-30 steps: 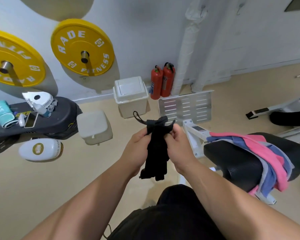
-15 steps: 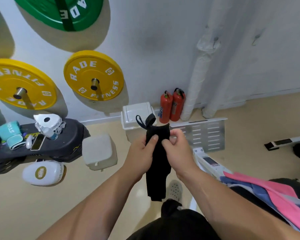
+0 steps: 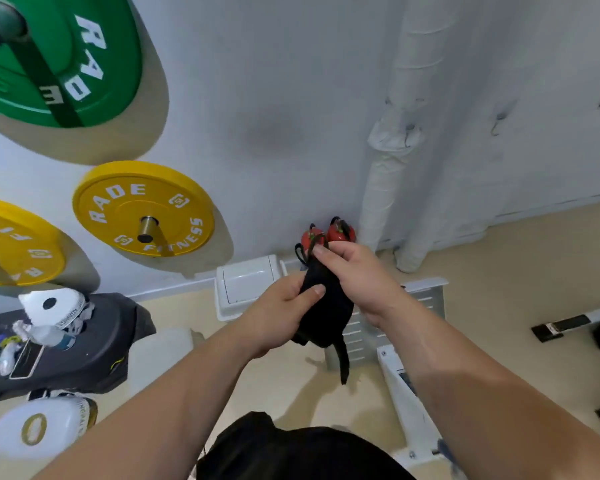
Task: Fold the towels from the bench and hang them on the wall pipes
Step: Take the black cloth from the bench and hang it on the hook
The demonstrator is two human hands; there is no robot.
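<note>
I hold the black towel (image 3: 321, 306) bunched into a narrow fold, low and left of the wrapped wall pipe (image 3: 392, 168). My left hand (image 3: 281, 317) grips its middle, thumb across the cloth; my right hand (image 3: 357, 275) pinches the top by the loop. Folding looks nearly finished. Next, I judge, comes a lift up and right toward that pipe.

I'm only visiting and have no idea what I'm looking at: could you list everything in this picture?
Black towel: one, black, held in both hands.
Green plate: one, green, wall, upper left.
Yellow plates: two, yellow, wall, left.
Fire extinguishers: two, red, floor by wall.
Pipes: two, white, wall, right.
Bin: one, white, floor by wall.
Pad: one, white, floor, lower left.
Left hand: one, grips towel's middle.
Right hand: one, pinches towel's top.
</note>
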